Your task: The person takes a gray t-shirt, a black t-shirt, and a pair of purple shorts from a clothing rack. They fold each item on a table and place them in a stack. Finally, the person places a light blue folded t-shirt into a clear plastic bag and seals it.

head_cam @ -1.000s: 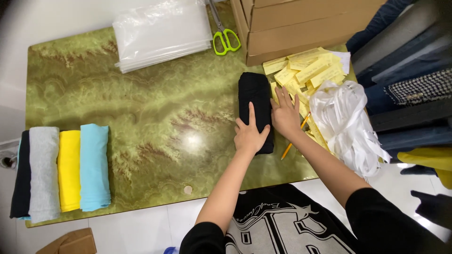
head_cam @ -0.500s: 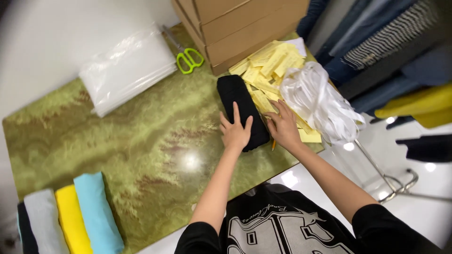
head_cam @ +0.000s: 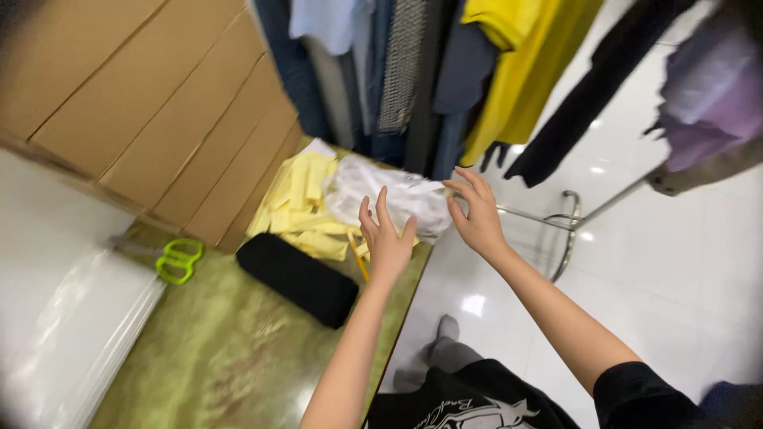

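Your open, empty left hand [head_cam: 387,238] and right hand [head_cam: 477,213] reached for the clear bags [head_cam: 389,199] at the table's [head_cam: 238,357] right edge, leaving the folded black garment [head_cam: 298,278] unbagged; pinching one bag free probably came next.

just beyond the fingers, crinkly glossy plastic bags [head_cam: 393,199]; left of them, matt yellow paper strips [head_cam: 298,202], a matt black cloth roll [head_cam: 298,278], polished green marble table [head_cam: 238,349].
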